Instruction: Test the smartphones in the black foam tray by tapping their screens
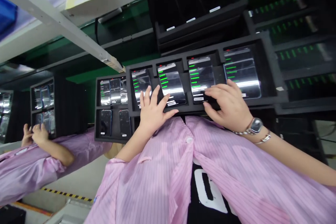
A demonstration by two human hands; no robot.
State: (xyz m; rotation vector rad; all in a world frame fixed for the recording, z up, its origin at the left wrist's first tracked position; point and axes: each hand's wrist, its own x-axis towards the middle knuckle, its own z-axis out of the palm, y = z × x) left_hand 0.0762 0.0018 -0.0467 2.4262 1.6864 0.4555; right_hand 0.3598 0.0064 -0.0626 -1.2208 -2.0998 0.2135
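A black foam tray (pixel 267 66) in front of me holds a row of several phones with lit screens showing green lines. My left hand (pixel 153 110) lies flat with its fingers spread, open, its fingertips on the first phone (pixel 140 80) and the second phone (pixel 170 82). My right hand (pixel 229 106), with a watch and a bracelet at the wrist, curls over the lower end of the third phone (pixel 201 73), fingers on top and thumb below. The fourth phone (pixel 241 68) lies untouched to the right of it.
A second black tray (pixel 98 112) with more phones sits to the left. Further stacked trays (pixel 199 21) stand behind. At the far left a co-worker's hands (pixel 34 134) in pink sleeves work at another tray (pixel 43 101). A grey metal beam (pixel 65 28) runs overhead.
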